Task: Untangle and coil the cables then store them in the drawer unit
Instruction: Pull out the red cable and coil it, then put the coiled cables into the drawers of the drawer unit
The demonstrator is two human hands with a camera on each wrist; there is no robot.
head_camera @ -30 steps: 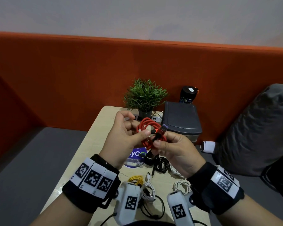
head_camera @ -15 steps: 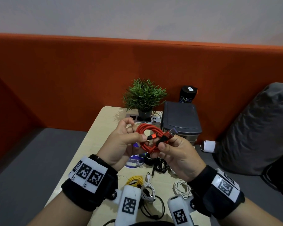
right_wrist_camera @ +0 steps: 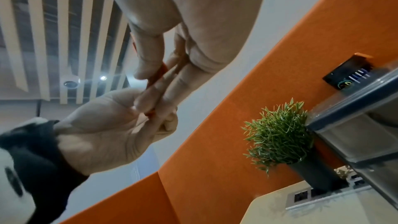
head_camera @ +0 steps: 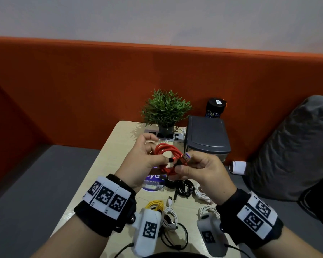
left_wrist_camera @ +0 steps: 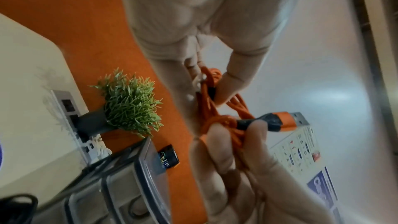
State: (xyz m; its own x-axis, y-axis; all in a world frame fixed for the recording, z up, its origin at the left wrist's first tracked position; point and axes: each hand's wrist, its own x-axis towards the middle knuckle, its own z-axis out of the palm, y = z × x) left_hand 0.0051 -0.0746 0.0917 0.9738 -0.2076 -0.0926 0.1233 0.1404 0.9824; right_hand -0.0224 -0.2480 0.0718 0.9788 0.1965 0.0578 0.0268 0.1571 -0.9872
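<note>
Closed dark grey plastic drawer unit (head_camera: pixel 207 135) at table's far edge. Coiled red braided cable (head_camera: pixel 166 157) held above table: left hand (head_camera: pixel 145 161) pinches coil, right hand (head_camera: pixel 203 173) grips its USB plug, now swung upward since a second ago; coil nearly finished.

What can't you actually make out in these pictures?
- Head view: whether the grey plastic drawer unit has a drawer open; only its lid and a sliver of front show.
- Head view: the round purple sticker's print; the left hand covers part.
- Right wrist view: the coiled red braided cable; fingers hide nearly all.
- Left wrist view: the poster's text, too small.
</note>
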